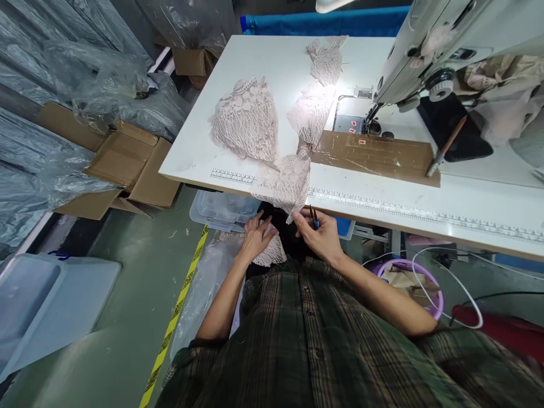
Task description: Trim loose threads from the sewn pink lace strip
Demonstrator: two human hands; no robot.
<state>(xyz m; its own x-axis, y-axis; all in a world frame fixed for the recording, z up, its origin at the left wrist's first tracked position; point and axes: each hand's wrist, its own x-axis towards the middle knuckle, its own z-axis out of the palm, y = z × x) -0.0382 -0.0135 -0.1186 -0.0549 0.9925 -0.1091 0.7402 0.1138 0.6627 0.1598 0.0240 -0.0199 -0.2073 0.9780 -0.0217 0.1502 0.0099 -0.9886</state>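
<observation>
A chain of pale pink lace pieces (284,180) hangs over the front edge of the white sewing table (425,204) into my lap. My left hand (255,237) lies with fingers spread on a lace piece (272,252) in my lap. My right hand (319,233) pinches the lower edge of the hanging lace and also holds small thread snips (313,217) with blue handles. A heap of finished lace pieces (247,120) rests on the table's left part. More lace (326,59) trails back toward the sewing machine (450,45).
A brown cardboard strip (374,156) and a pencil-like tool (444,148) lie by the machine's needle. Left of the table are open cardboard boxes (123,170) and plastic-wrapped bundles (106,85). Under the table sit a clear bin (221,208), a purple basket (414,283) and white cables (463,294).
</observation>
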